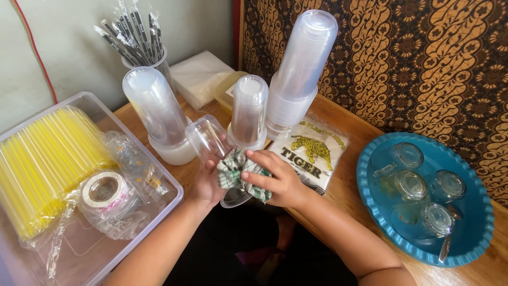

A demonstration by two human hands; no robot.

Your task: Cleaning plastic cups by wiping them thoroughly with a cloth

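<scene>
Brightness: bright, even daylight over the whole frame; no dim corners.
Source: cannot tell exactly; the light is soft and seems to come from above and the left.
Shadows: faint and short, under the cup stacks (159,114) and under the hands; darkest patch is the lap at bottom centre.
Glare: white sheen on the tallest stack (304,58) at upper centre, glints on the glasses (410,185) in the blue tray (476,233).
Focus: sharp at centre; the box (174,198) at lower left slightly soft.
Distortion: wide-angle bending at the edges; desk (344,190) edge and wall lines lean.
</scene>
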